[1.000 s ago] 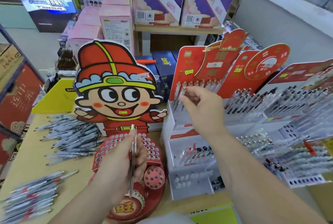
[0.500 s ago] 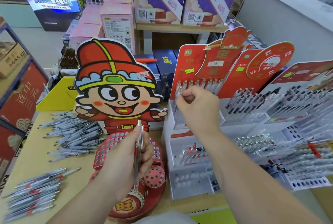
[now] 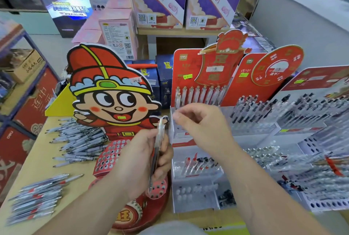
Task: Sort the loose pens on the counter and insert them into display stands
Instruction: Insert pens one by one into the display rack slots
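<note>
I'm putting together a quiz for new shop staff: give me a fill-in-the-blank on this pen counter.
1. The left hand grips a clear pen that stands nearly ___.
2. The cartoon figure behind it wears a mostly ___ hat.
3. The loose pens lie in ___ piles on the counter.
4. The right hand is in front of the ___ tiered stand.

Missing words: upright; red; two; white.
</note>
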